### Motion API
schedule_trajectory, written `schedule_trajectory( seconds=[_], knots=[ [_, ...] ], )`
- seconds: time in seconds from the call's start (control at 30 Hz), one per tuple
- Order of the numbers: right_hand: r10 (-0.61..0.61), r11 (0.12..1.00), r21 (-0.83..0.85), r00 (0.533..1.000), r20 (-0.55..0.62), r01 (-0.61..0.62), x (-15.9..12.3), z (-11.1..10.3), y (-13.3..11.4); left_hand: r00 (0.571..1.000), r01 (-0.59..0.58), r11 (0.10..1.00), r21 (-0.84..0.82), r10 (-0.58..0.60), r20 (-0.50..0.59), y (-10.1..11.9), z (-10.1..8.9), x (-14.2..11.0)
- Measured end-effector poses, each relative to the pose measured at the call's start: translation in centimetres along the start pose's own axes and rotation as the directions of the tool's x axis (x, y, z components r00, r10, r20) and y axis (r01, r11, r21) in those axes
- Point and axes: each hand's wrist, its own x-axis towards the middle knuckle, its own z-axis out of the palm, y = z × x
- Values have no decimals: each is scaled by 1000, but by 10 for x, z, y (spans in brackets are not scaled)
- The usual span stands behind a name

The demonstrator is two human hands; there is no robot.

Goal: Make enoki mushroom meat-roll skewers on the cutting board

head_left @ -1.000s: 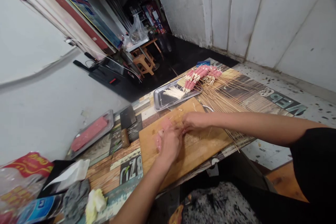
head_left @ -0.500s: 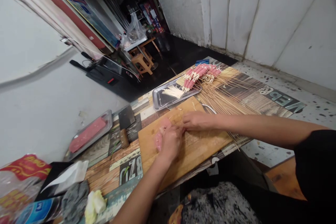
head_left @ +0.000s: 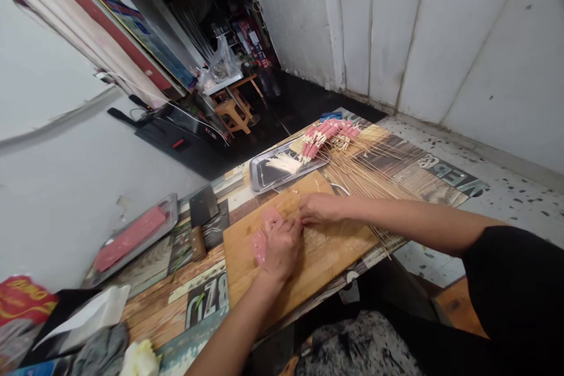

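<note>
On a wooden cutting board (head_left: pixel 326 252) lies a pink slice of meat (head_left: pixel 261 239). My left hand (head_left: pixel 278 245) rests curled over it, fingers closed on the meat. My right hand (head_left: pixel 318 208) sits just to the right, fingers pinched together at the meat's edge; what it pinches is too small to make out. Both hands touch each other over the board's middle.
A metal tray (head_left: pixel 268 173) behind the board holds white enoki bundles and pink wrapped skewers (head_left: pixel 321 134). Loose bamboo skewers (head_left: pixel 374 170) fan out to the right. A cleaver (head_left: pixel 200 217) and a tray of pink meat (head_left: pixel 127 239) lie left. Bags and cloth crowd the near left.
Both hands stay on the meat with only slight finger movement. The camera has shifted, so everything sits a little further left in view.
</note>
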Motion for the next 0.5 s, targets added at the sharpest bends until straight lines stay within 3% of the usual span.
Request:
schedule_trajectory(
  seconds=[0.07, 0.1, 0.17, 0.23, 0.3, 0.33, 0.5],
  knots=[
    [181, 982, -47, 981, -75, -185, -16, -12, -5, 1000, -5, 999, -45, 4, -12, -3, 1, 1],
    [303, 946, -77, 945, -126, -314, -27, -20, -7, 1000, 3, 997, -76, -4, -15, -4, 1, 1],
    [562, 794, -132, 799, -215, -594, -51, -37, -9, 1000, 28, 989, -144, -30, -9, -5, 1, 2],
    [766, 584, -207, 617, -182, -785, -73, -51, -10, 998, 59, 978, -201, -59, 4, -5, 0, 4],
    [883, 409, -278, 454, -122, -869, -87, -58, -12, 996, 86, 968, -236, -83, 23, -5, -1, 5],
    [909, 360, -299, 404, -99, -884, -91, -59, -13, 995, 97, 965, -245, -92, 32, -5, -1, 5],
    [938, 313, -291, 343, -57, -904, -85, -53, -15, 992, 123, 956, -266, -111, 57, -3, -5, 6]
  ],
)
